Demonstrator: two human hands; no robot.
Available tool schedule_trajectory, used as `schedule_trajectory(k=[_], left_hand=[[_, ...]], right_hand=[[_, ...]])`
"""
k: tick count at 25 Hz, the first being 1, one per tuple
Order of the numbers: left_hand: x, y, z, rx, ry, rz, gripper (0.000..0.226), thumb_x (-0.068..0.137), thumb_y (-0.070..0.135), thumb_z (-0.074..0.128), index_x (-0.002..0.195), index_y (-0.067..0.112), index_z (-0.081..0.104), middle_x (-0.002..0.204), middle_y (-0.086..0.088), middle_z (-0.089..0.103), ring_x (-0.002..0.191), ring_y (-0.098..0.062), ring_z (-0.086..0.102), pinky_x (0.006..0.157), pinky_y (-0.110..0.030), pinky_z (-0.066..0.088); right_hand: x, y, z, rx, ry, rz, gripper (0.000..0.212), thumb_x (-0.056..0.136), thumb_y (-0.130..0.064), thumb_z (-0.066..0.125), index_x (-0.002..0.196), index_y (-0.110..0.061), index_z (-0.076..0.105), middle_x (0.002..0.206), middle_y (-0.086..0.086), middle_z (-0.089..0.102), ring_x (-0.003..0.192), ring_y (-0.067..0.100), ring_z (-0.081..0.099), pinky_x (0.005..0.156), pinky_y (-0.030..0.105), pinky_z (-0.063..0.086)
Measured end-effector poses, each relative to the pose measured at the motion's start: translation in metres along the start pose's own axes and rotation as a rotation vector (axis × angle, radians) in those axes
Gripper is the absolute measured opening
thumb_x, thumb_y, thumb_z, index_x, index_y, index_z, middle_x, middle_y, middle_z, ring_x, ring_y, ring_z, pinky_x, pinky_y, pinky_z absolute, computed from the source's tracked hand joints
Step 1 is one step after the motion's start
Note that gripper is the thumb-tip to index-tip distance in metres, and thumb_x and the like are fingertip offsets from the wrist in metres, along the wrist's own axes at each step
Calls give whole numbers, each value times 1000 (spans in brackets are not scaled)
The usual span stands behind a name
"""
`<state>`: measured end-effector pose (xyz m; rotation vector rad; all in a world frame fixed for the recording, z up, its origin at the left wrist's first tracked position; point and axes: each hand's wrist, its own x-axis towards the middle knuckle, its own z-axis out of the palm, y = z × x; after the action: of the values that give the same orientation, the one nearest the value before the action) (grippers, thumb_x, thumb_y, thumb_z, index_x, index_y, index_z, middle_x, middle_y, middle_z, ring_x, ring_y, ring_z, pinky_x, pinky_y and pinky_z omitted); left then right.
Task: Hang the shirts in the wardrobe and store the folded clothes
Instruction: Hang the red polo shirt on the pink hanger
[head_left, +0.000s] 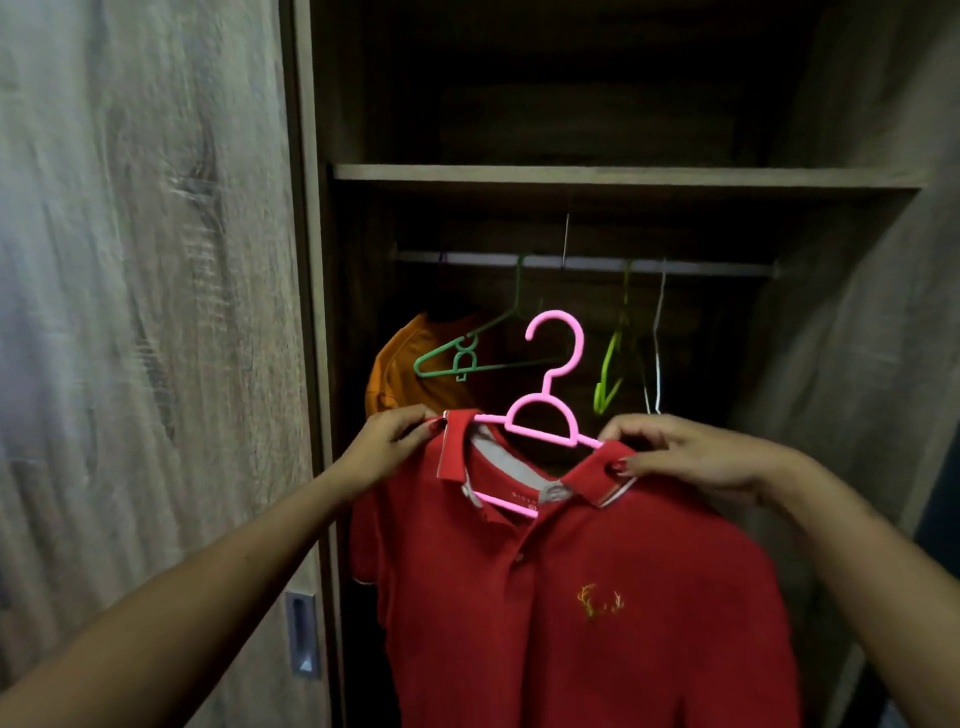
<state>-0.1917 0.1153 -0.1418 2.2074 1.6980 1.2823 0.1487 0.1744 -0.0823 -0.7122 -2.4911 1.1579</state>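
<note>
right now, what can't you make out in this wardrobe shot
All head view.
Space above the shelf: too dark to tell its contents.
Orange shirt: mostly behind the red shirt and left hand; its hanger lost in shadow.
Red shirt's hem: cut off by the bottom edge.
Pink hanger: ends covered by the shirt and right hand.
Collar label: too small to read.

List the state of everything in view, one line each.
red polo shirt: on the pink hanger, held up, not yet on the rail.
pink hanger: in the shirt's neck, hook free below the rail.
left hand: pinches the shirt's shoulder.
right hand: pinches the collar.
green hanger: hooked on the rail, bare, tilted.
orange shirt: hanging at the left inside.
lime hanger: on the rail, bare.
wardrobe: open.
</note>
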Motion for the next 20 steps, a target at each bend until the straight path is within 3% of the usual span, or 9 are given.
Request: schedule_trajectory(k=[3, 6, 8, 10, 12, 14, 17, 20], left_hand=[[23, -5, -5, 189, -77, 33, 21, 98, 26, 43, 91, 19, 61, 93, 3, 62, 88, -11, 59, 81, -27, 46], [58, -11, -11, 323, 164, 36, 22, 96, 18, 47, 115, 10, 57, 115, -4, 54, 111, -17, 52, 98, -31, 41], [85, -15, -14, 385, 235, -77, 37, 93, 16, 53, 129, 8, 47, 131, -12, 48, 126, -26, 45, 109, -37, 35], [111, -18, -11, 411, 181, -253, 50, 92, 19, 54, 137, 5, 38, 142, -17, 41, 132, -31, 39, 112, -41, 33], [131, -23, -5, 406, 121, -408, 55, 93, 25, 54, 140, 5, 34, 141, -19, 43, 129, -33, 44, 107, -43, 39], [141, -27, 2, 399, 57, -485, 47, 93, 28, 53, 133, 5, 41, 130, -19, 53, 116, -33, 55, 96, -42, 48], [138, -30, 11, 419, -34, -409, 22, 94, 18, 51, 105, 1, 59, 105, -19, 66, 92, -30, 66, 80, -40, 56], [125, -24, 8, 398, 24, -346, 12, 92, 7, 51, 94, 3, 62, 88, -16, 67, 75, -25, 68, 67, -37, 60]], right_hand=[[0, -3, 8, 113, 135, 32, 14, 87, -1, 57, 100, 3, 61, 90, 7, 65, 83, 13, 60, 73, 20, 49], [3, -7, 13, 105, 243, 52, 15, 83, -9, 63, 94, -1, 66, 82, 1, 66, 74, 5, 59, 66, 12, 46], [7, -8, 16, 130, 278, 106, 18, 72, -19, 64, 86, -8, 68, 75, -1, 66, 68, 3, 58, 63, 13, 45], [13, -8, 17, 164, 340, 175, 15, 71, -20, 65, 82, -10, 69, 74, 4, 66, 66, 10, 57, 63, 22, 43], [20, -12, 17, 194, 390, 209, 7, 76, -14, 65, 79, -9, 68, 72, 9, 62, 62, 14, 54, 59, 27, 40], [29, -20, 19, 250, 423, 217, 8, 81, -7, 61, 75, -7, 67, 65, 9, 61, 52, 12, 53, 53, 24, 40], [48, -35, 29, 477, 421, 176, 17, 83, 2, 51, 77, 1, 67, 59, 9, 66, 45, 11, 59, 46, 16, 47], [73, -56, 39, 551, 435, 66, 22, 78, 1, 49, 85, 13, 66, 73, 22, 65, 58, 23, 60, 56, 23, 49]])
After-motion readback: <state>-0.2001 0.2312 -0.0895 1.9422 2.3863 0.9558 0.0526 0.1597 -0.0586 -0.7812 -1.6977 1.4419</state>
